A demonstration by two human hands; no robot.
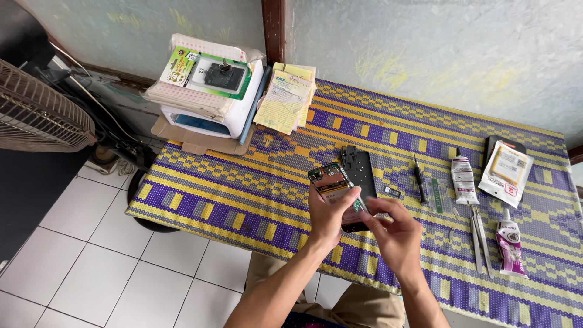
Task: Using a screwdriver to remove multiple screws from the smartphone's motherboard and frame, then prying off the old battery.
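Left hand (328,215) grips opened phone (331,184); right hand (392,234) pinches tool (359,203) over it; back cover (358,170) already off beyond hands; reassembly pending.

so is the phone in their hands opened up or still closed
Opened up: the phone in the left hand shows bare internals, and a black back panel lies apart on the mat.

phone (331,182) lower half hidden behind hands (fan (36,109) cut off left)

Opened smartphone with back cover off (331,182), green board and internals exposed, tilted above the yellow-purple mat, thin metal tweezers (359,203) touching its lower half.
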